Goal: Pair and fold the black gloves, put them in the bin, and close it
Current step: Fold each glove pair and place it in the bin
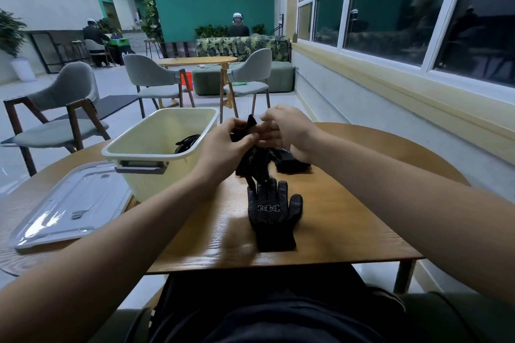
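A black dotted glove (271, 214) lies flat, palm up, on the wooden table (348, 220) in front of me. Above it hangs a second black glove (255, 160), fingers dangling down. My left hand (223, 142) and my right hand (284, 131) both pinch its cuff at the top. More black gloves (292, 161) lie in a heap behind it, under my right wrist. The cream plastic bin (145, 147) stands open to the left, with black gloves (186, 143) inside.
The bin's clear grey lid (72, 206) lies flat on the table at the left, beside the bin. Chairs and other tables stand beyond the table; two people sit far off. A window wall runs along the right.
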A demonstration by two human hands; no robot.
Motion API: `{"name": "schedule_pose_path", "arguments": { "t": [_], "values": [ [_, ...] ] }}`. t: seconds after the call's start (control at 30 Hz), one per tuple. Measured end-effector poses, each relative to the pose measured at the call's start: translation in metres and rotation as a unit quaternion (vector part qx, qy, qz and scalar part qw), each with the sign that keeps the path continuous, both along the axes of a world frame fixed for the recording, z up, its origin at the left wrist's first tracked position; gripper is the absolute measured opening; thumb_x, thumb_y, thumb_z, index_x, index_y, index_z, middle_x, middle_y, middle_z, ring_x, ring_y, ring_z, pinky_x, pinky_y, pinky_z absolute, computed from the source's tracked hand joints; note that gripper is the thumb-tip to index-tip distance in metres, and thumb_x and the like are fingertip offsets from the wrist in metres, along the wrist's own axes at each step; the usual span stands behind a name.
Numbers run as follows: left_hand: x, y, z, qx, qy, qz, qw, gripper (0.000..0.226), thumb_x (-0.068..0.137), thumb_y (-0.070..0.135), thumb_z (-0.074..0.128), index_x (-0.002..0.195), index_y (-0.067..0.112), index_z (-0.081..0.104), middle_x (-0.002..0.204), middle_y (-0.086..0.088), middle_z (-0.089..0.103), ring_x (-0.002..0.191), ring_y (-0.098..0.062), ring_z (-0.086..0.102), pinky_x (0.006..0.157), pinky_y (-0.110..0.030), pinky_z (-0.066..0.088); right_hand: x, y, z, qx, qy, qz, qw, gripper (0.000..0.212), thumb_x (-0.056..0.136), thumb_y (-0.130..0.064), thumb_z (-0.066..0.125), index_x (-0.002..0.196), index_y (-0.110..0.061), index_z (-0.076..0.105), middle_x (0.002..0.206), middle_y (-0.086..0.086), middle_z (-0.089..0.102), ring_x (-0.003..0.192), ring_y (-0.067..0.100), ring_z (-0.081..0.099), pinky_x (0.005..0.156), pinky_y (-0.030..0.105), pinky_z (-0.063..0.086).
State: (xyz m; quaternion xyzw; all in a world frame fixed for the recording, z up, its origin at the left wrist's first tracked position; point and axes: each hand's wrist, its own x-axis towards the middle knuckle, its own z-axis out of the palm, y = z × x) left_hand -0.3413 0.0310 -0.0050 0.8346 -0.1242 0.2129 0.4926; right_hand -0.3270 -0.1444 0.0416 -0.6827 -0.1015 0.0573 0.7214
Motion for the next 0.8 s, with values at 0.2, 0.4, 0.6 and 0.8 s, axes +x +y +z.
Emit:
{"name": "schedule_pose_path", "arguments": {
  "t": [0.2,0.4,0.6,0.8],
  "values": [
    [0.002,0.002,0.010,0.001,-0.040,-0.027,0.999,0.010,0.099,0.022,0.074,0.108,0.022,0.079,0.093,0.010,0.079,0.091,-0.006,0.074,0.086,-0.036,0.061,-0.012,-0.004,-0.003,0.048,0.011,0.000,0.999,0.014,0.107,-0.019,0.050,0.102,-0.007,0.055,0.106,0.025,0.072,0.092,0.034,0.074,0.079,0.039,0.064],
    [0.001,0.001,0.024,0.084,-0.118,-0.009,0.989,0.012,0.098,0.024,0.072,0.107,0.020,0.080,0.098,0.005,0.070,0.091,-0.012,0.068,0.086,-0.035,0.056,-0.023,-0.010,-0.021,0.033,0.089,0.048,0.994,0.058,0.110,-0.051,0.040,0.097,-0.002,0.068,0.109,0.028,0.076,0.105,0.039,0.076,0.083,0.039,0.061],
    [-0.012,-0.007,0.033,0.179,-0.222,-0.013,0.958,0.016,0.097,0.028,0.074,0.110,0.022,0.081,0.093,0.001,0.056,0.081,-0.014,0.058,0.077,-0.033,0.052,-0.021,-0.011,-0.045,0.053,0.180,0.182,0.965,0.113,0.095,-0.088,0.019,0.128,0.008,0.069,0.129,0.029,0.069,0.124,0.040,0.067,0.108,0.047,0.050],
    [-0.036,-0.015,0.018,0.250,-0.257,-0.058,0.932,0.016,0.094,0.029,0.078,0.109,0.025,0.082,0.091,0.001,0.062,0.078,-0.020,0.061,0.068,-0.037,0.051,-0.011,-0.016,-0.055,0.160,0.206,0.180,0.948,0.103,0.092,-0.090,0.027,0.130,-0.004,0.069,0.123,0.022,0.071,0.113,0.036,0.069,0.111,0.049,0.049]
  ]
}}
